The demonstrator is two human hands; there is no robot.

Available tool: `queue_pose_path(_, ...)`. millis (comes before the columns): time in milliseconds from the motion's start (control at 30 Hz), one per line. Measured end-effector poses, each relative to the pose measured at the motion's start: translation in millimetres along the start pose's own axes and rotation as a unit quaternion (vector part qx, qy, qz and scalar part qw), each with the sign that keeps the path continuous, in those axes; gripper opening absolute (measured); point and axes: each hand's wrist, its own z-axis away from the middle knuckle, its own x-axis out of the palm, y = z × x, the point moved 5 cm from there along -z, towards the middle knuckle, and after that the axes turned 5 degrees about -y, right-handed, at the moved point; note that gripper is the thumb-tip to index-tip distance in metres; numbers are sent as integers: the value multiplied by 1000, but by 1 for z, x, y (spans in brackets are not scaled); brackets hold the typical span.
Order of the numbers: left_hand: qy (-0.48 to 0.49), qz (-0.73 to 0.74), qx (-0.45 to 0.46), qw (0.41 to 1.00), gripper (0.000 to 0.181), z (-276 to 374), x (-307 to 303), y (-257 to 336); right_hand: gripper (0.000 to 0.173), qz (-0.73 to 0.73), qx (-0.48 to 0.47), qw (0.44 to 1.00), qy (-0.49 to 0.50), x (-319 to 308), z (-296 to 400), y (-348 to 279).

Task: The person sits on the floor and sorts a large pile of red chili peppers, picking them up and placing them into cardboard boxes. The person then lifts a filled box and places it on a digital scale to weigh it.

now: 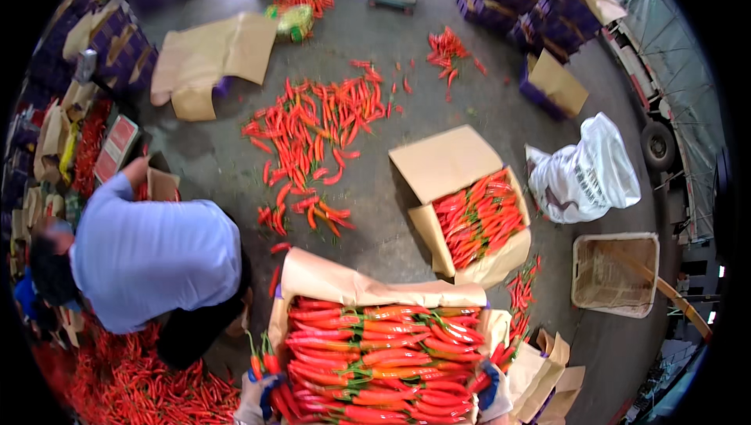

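Observation:
Directly before me is a paper-lined carton [381,296] filled with neat rows of red chili peppers [393,360], their green stems showing between the rows. At its left side, my left hand [271,393], partly covered in dark blue, is around a few chilies [267,360] with stems pointing up. My right hand [488,387], also with dark blue on it, is at the carton's right side. Red chilies lie against that hand, but its fingers are mostly hidden, so its grip is unclear. Grey sleeves show at both wrists.
Loose chilies [322,114] spread over the concrete floor ahead. Another open carton [446,161] of chilies stands ahead right, near a white sack [581,173] and a plastic crate [616,240]. A person in a light blue shirt [158,255] bends at left beside a large chili heap [146,384].

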Motion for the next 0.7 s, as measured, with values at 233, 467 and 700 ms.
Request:
queue_pose_path(233,3,40,12,999,28,86,59,104,17,31,-72,996,-46,67,76,-141)
queue_pose_path(467,-39,44,54,997,33,97,162,235,16,-14,-113,993,-37,101,47,-239)
queue_pose_path(700,-46,62,51,996,34,86,246,333,16,1,-131,989,-74,188,10,-337)
